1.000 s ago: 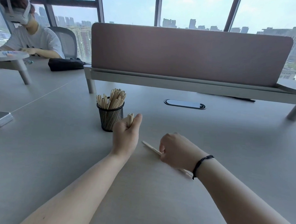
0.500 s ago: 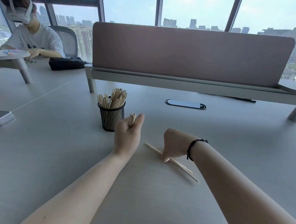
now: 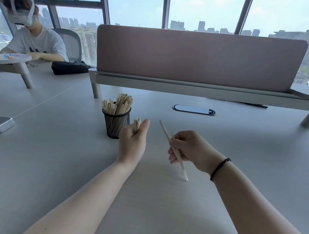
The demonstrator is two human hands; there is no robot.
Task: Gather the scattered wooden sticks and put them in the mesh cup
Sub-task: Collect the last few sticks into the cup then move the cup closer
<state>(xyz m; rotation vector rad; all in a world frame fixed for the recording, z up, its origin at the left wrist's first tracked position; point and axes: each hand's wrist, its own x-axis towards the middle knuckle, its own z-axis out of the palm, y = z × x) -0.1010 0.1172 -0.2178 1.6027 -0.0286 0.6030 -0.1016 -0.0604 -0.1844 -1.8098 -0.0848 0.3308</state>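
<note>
A black mesh cup [image 3: 116, 123] stands on the pale table [image 3: 61, 148], holding several wooden sticks [image 3: 119, 104] upright. Just right of the cup, my left hand [image 3: 132, 142] grips a small bundle of sticks [image 3: 137, 124] whose tips poke up beside the thumb. My right hand [image 3: 189, 149] is lifted above the table and pinches long thin sticks [image 3: 173, 150] that slant from upper left to lower right; their lower end is near the tabletop.
A pink desk divider [image 3: 196, 57] on a raised shelf spans the back. An oval cable grommet [image 3: 194, 110] lies beyond my hands. A grey metal block [image 3: 2, 123] sits at far left. Another person [image 3: 34, 35] with a headset sits at back left by a black pouch [image 3: 69, 69].
My right hand picked the sticks up off the table and raised them, turning palm inward. My left hand stayed beside the cup with its bundle.
</note>
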